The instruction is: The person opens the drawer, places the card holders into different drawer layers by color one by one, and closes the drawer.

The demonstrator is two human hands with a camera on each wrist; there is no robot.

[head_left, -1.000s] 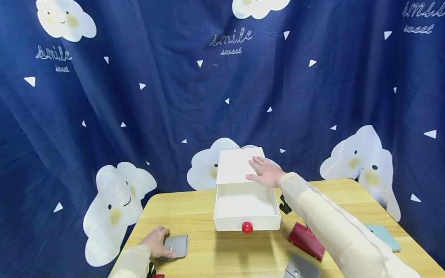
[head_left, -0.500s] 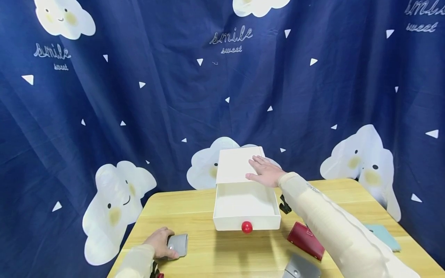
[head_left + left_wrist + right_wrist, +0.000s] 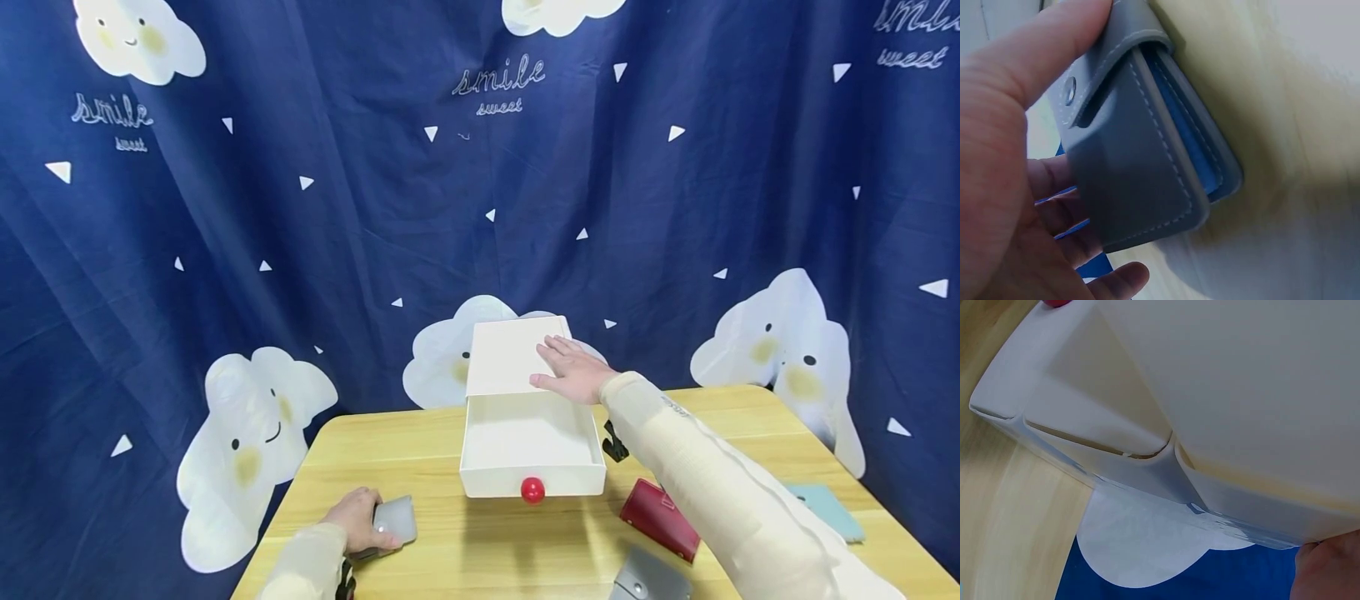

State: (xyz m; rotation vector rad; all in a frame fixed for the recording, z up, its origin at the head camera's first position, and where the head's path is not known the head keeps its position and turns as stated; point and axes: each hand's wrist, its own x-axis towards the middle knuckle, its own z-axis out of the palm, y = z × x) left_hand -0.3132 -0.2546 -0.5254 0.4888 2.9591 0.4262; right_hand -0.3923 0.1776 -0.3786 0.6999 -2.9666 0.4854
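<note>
Left hand grips a rectangular grey leather-like wallet, pale-stitched, silver-snapped, blue inside; right hand rests straight-fingered on a white box

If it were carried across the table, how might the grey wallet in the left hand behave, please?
The grey wallet is probably stiff, since its stitched panels look flat in the left hand. It may gape further, as two panels stand apart at one edge. Its slim shape suggests it would hardly roll.

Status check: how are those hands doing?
Left hand grips grey stitched wallet. Right hand rests on white rectangular box. Red-knobbed white drawer open, nothing visibly blocking.
</note>
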